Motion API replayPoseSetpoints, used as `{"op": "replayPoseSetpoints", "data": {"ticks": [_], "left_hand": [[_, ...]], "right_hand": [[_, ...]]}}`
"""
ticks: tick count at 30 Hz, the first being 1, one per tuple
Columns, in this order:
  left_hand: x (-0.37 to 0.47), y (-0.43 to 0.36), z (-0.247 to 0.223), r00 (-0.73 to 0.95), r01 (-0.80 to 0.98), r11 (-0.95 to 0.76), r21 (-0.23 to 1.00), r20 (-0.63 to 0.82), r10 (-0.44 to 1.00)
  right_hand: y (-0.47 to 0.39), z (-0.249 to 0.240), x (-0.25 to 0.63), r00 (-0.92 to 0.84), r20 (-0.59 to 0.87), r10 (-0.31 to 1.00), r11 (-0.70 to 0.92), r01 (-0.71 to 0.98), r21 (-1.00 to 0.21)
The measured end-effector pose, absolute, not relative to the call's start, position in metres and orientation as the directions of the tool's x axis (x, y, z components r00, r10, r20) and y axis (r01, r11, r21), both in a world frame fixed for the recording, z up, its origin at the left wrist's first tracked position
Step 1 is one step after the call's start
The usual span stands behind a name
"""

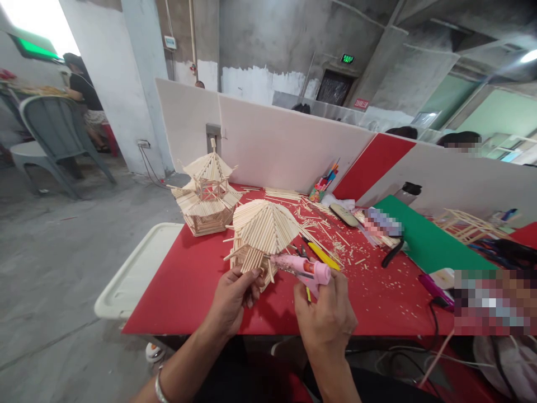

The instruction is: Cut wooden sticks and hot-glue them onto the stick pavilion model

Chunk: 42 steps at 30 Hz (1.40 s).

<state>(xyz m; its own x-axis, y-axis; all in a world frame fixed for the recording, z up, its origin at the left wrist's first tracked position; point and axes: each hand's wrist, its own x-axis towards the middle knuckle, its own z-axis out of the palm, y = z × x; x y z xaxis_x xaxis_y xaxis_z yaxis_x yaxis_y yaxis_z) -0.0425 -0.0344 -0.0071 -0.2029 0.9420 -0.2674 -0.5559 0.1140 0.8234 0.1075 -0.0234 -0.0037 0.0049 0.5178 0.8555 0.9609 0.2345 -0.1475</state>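
Observation:
My right hand [327,310] is wrapped round the handle of a pink glue gun [300,266]. Its nozzle points left, at the lower roof of a small pavilion model [266,226] built of thin wooden sticks. With thumb and fingers my left hand [239,291] pinches light wooden sticks [253,261] at the model's near lower edge; how many are in the grip is hidden. The model stands on the red tabletop [180,291] with a peaked stick roof and several sticks jutting out. Behind it to the left is a similar two-tiered pavilion [210,193].
A yellow cutter [323,254] lies right of the model. Loose sticks and scraps [323,224] cover the table's back. A pen cup [321,190] stands by the white partition [268,143]. At right are a green board [436,238] and cables. A white bin [138,268] sits left.

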Motion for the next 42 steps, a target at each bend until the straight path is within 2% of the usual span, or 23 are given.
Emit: {"op": "replayPoseSetpoints", "data": {"ticks": [8, 22, 42], "left_hand": [[-0.0406, -0.0336, -0.0058, -0.236, -0.548, 0.09, 0.831, -0.257, 0.937], [-0.0448, -0.0341, -0.0072, -0.101, -0.57, 0.187, 0.8, -0.294, 0.95], [-0.0452, -0.0311, -0.0057, -0.124, -0.591, 0.176, 0.787, -0.304, 0.945]], "right_hand": [[-0.0233, -0.0049, 0.1084, 0.005, 0.852, 0.524, 0.227, 0.963, -0.146], [-0.0271, -0.0047, 0.1101, 0.014, 0.865, 0.502, 0.215, 0.966, -0.14], [-0.03, -0.0083, 0.1082, -0.015, 0.851, 0.524, 0.259, 0.955, -0.142]]}}
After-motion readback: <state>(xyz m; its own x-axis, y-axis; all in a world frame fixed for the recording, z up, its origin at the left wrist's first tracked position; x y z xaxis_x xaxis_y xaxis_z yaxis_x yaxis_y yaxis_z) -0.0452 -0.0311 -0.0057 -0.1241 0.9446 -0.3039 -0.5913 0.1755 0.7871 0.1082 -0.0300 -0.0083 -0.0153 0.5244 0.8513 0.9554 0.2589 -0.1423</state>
